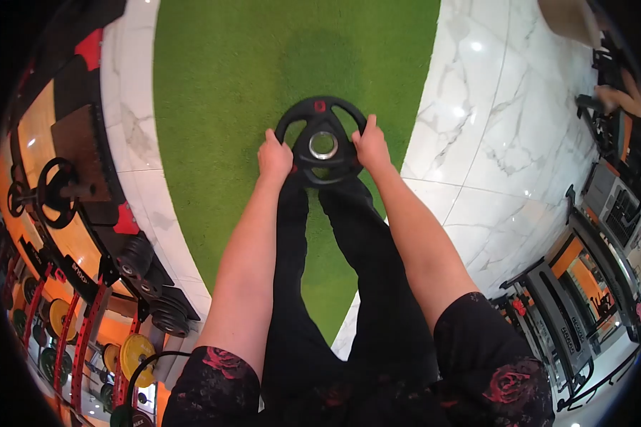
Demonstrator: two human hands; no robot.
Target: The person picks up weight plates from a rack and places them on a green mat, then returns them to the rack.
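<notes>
A black weight plate (pixel 308 154) with a steel centre ring and cut-out grips is held out in front of my legs. My left hand (pixel 274 158) wraps round its left rim, fingers closed through the grip opening. On the opposite side my right hand (pixel 372 144) grips the right rim in the same way. Both arms are stretched out straight. The plate's face, with a small red mark at its top, is turned toward me. The fingertips of both hands are partly hidden behind the rim.
Green turf (pixel 221 85) runs beneath me, bordered by white marble tile (pixel 470 121). At left stand a rack with yellow plates (pixel 137 359) and a barbell plate (pixel 57 192). Treadmills (pixel 548 320) line the right side, where another person's arm (pixel 623 99) shows.
</notes>
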